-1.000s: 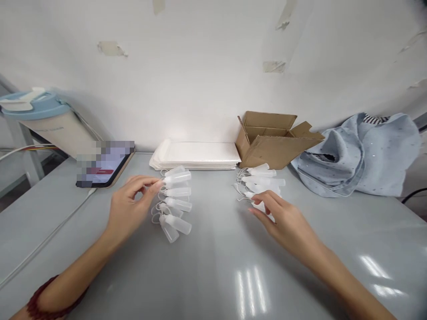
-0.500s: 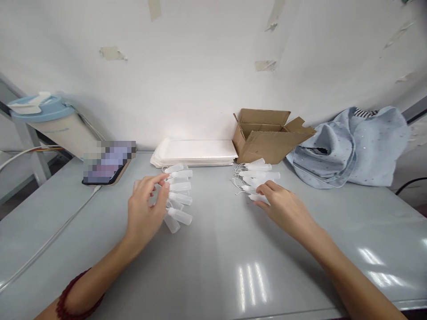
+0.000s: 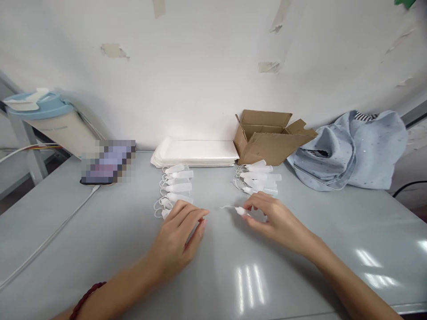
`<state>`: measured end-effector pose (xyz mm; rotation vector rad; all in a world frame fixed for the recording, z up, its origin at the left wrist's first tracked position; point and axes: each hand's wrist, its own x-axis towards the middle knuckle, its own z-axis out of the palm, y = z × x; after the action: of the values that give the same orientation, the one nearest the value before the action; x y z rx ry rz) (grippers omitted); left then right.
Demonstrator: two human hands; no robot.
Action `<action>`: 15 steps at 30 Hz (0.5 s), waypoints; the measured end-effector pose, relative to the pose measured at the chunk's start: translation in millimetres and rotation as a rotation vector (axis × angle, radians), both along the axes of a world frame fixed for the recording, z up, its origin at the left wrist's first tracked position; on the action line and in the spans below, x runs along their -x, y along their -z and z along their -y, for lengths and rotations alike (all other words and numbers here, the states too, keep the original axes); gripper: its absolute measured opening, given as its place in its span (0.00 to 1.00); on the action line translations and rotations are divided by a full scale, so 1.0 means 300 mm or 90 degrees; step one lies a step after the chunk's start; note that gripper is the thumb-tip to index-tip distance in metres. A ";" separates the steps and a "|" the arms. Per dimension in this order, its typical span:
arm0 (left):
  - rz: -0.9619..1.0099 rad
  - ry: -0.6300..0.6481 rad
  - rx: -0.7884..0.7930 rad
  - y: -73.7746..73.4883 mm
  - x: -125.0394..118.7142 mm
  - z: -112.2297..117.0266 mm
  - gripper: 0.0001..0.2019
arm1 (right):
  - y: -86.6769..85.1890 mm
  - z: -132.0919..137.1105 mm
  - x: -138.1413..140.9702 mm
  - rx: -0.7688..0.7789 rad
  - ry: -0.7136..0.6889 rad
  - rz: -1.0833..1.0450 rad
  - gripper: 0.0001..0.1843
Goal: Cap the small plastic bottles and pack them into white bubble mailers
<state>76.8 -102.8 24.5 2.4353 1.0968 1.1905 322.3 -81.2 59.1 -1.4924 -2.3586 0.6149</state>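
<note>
My right hand (image 3: 282, 220) pinches a small translucent plastic bottle (image 3: 240, 211) between thumb and fingers. Its white cap points left, with a thin curved cord trailing off it. My left hand (image 3: 180, 233) reaches toward it from the left. Thumb and forefinger there are a little apart, and I see nothing between them. Several like bottles (image 3: 180, 187) with looped cords lie in a column by my left hand, which covers the nearest ones. A second group of bottles (image 3: 263, 177) lies beyond my right hand.
A stack of white padded envelopes (image 3: 196, 153) and an open cardboard box (image 3: 267, 149) stand against the wall. A blue cloth bag (image 3: 373, 151) lies at right. To the left are a phone (image 3: 108, 162) with a charging cable (image 3: 50, 238) and a large blue-lidded cup (image 3: 63, 129).
My left hand has moved right and nearer, away from the left column's far bottles. My right hand has drawn one bottle slightly left and nearer, apart from its group.
</note>
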 end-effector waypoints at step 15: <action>0.036 0.033 0.173 -0.010 -0.003 0.010 0.07 | -0.017 0.062 0.075 0.268 0.018 -0.316 0.13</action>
<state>77.8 -105.9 27.4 2.1976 1.0919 1.0152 299.7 -99.8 64.1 -1.3180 -1.8948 1.3609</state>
